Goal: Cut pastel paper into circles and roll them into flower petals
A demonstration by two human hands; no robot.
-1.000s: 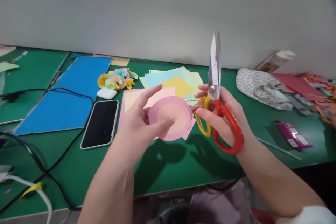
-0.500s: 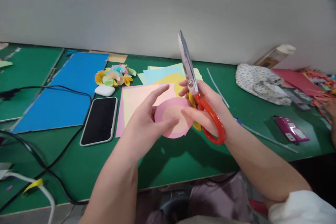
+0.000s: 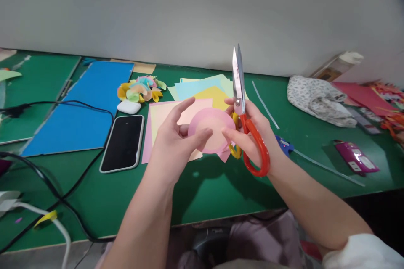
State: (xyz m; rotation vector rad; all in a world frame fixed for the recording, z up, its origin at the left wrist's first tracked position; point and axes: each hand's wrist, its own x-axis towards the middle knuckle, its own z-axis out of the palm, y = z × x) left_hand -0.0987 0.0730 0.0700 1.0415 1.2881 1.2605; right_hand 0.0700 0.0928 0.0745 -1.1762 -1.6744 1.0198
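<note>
A pink paper circle [image 3: 211, 113] with a smaller peach circle [image 3: 215, 138] on its face is held above the table. My left hand [image 3: 173, 141] pinches its left side, thumb on top and fingers behind. The scissors [image 3: 259, 148], with one red and one yellow handle, sit in my right hand [image 3: 259, 119], blades pointing up and nearly together. My right thumb also rests on the right edge of the circle. Beneath and behind lie pink and cream sheets [image 3: 158, 117] and a fan of yellow, blue and green paper [image 3: 217, 92].
To the left are a phone [image 3: 122, 145], a white case [image 3: 128, 107], paper flowers [image 3: 140, 89], a blue board [image 3: 78, 109] and black cables [image 3: 47, 180]. On the right lie a blue glue gun [image 3: 285, 146], a clear glue stick [image 3: 265, 105], patterned cloth [image 3: 318, 101] and a purple device [image 3: 356, 157].
My right hand has moved left with the scissors, and its thumb has come onto the circle. The blades swung left, then back nearly upright. My left hand keeps its pinch.
</note>
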